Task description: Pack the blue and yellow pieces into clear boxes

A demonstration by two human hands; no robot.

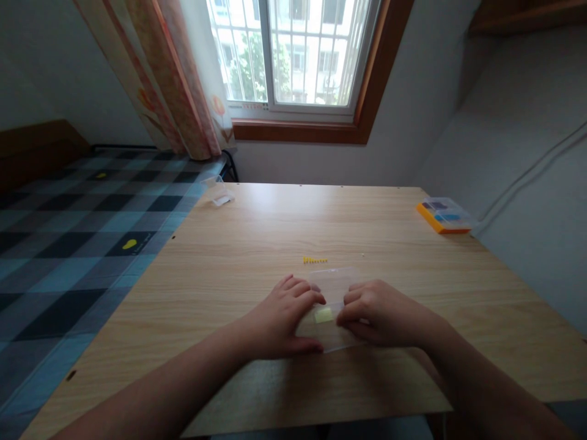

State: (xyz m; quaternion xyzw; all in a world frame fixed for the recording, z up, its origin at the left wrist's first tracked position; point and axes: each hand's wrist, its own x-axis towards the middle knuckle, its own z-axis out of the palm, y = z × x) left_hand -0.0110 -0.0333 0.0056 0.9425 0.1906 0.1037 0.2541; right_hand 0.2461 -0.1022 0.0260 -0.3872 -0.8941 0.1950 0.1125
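A clear, flat plastic piece [337, 278] lies on the wooden table between my hands, with a small pale yellow-green rectangle [323, 315] at its middle. My left hand [288, 318] rests over its left side, fingers and thumb spread apart. On the right side, my right hand [378, 311] is closed, its fingertips bent down near the yellow-green rectangle; what they pinch, if anything, is too small to make out. Just beyond the plastic sits a short row of small yellow pieces [315, 260]. A tiny pale bit [362, 255] lies to their right.
A clear open container [219, 192] stands at the table's far left corner. An orange box with a transparent lid [444, 217] is near the right edge. A bed with a checked cover [92, 244] adjoins the left side; a window is behind.
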